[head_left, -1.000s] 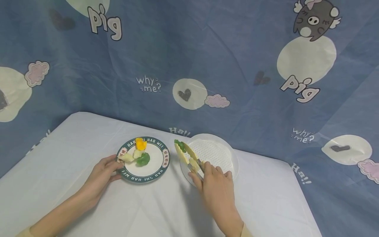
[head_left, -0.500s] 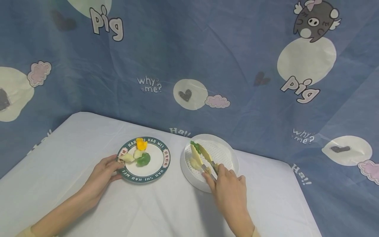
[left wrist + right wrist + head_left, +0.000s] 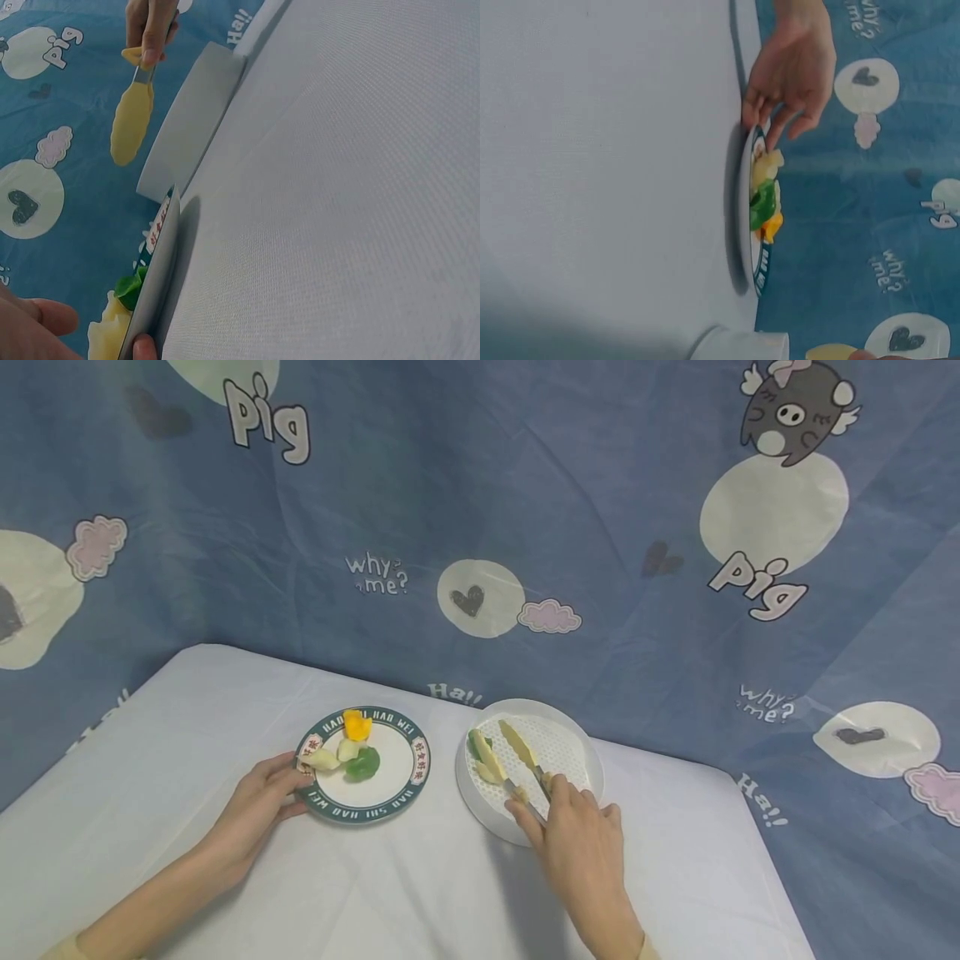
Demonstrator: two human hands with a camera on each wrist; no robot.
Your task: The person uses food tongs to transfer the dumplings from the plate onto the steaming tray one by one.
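My left hand [image 3: 258,802] pinches the left rim of a green-bordered plate [image 3: 399,756], thumb above and a finger beneath, as the left wrist view shows. On the plate lie a yellow piece [image 3: 357,725], pale chunks [image 3: 322,759] and a green vegetable piece [image 3: 363,764]. My right hand [image 3: 577,839] holds metal tongs with yellow tips [image 3: 132,124], spread apart over a round white perforated basket [image 3: 566,743]. Inside the basket, at its left side, a green piece [image 3: 472,745] and a pale piece [image 3: 486,773] sit by the left tong tip, which partly covers them.
Plate and basket stand side by side on a white-covered table [image 3: 420,893], with a narrow gap between them. Behind the table hangs a blue printed cloth [image 3: 600,527], close to the basket's far side.
The tongs have moved right from the gap into the basket, carrying a green piece, and their tips have spread. That green piece now lies at the basket's left side. The left hand has stayed put.
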